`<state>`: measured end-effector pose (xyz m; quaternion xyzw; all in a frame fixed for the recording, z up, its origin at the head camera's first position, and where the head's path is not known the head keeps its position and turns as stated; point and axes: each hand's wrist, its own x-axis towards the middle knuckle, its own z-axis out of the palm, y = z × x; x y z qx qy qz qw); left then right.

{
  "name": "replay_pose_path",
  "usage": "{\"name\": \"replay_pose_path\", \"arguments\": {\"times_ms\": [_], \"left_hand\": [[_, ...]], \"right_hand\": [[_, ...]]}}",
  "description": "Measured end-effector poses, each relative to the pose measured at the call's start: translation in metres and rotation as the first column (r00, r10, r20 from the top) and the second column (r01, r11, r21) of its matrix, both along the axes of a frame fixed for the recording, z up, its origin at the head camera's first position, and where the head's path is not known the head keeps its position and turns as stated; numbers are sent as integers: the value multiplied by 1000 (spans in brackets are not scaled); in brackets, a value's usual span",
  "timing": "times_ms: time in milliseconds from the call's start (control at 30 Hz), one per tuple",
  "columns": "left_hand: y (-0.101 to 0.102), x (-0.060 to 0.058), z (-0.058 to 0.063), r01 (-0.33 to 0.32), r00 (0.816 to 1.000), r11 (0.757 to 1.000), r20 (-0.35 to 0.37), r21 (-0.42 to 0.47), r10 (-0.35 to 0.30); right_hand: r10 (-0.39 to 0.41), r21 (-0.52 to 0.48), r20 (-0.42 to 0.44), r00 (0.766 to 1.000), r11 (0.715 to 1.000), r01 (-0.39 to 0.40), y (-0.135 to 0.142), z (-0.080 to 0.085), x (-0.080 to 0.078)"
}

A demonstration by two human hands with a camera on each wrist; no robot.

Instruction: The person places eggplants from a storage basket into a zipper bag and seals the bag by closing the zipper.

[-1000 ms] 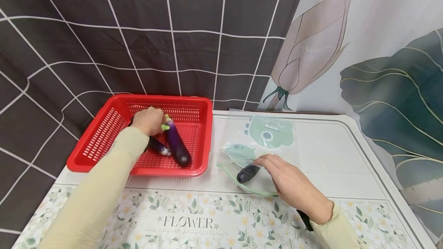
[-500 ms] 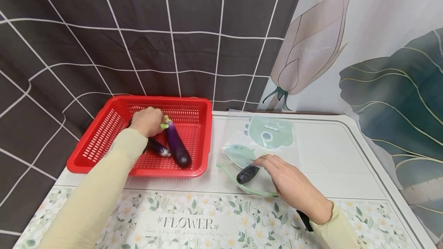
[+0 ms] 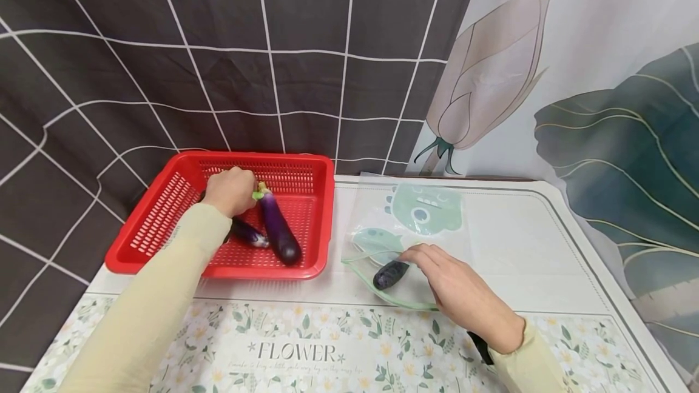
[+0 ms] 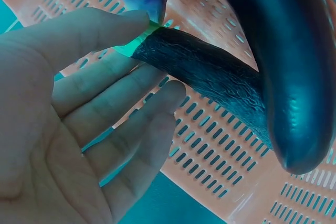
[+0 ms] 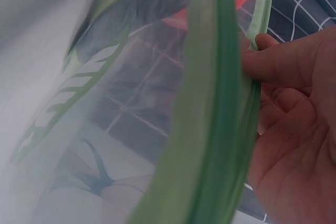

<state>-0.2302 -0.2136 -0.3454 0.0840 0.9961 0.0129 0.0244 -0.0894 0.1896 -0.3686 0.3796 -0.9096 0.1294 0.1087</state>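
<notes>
My left hand (image 3: 232, 190) reaches down into a red plastic basket (image 3: 326, 223). Its thumb and forefinger pinch the green stem end of a dark, wrinkled eggplant (image 4: 205, 66); the other fingers are loosely spread. A glossy purple eggplant (image 3: 281, 235) lies just right of the hand, and a smaller eggplant (image 3: 248, 232) lies below it. My right hand (image 3: 459, 287) pinches the green zip edge (image 5: 223, 103) of a clear zip bag (image 3: 431, 211) printed with green cartoon figures, its mouth held apart. Another dark wrinkled eggplant (image 3: 390, 275) shows at the bag's mouth.
Basket and bag stand side by side on a white table (image 3: 524, 247). A flower-patterned band (image 3: 295, 350) runs along the near side. A dark, white-lined curtain (image 3: 306, 83) hangs behind, with a light flower-printed curtain (image 3: 508, 77) at the right.
My left hand has shifted very slightly left and up inside the basket, its fingers staying at the green stem. The right hand and the bag have not moved.
</notes>
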Motion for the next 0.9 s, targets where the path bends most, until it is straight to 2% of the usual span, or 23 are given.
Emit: {"name": "replay_pose_path", "arguments": {"times_ms": [567, 900], "left_hand": [[6, 3, 6, 1, 999, 1000, -39, -31, -2], [10, 6, 12, -3, 995, 1000, -102, -8, 2]], "right_hand": [[-18, 12, 12, 1000, 1000, 18, 0, 0, 1], [-14, 11, 5, 1000, 1000, 14, -1, 0, 1]]}}
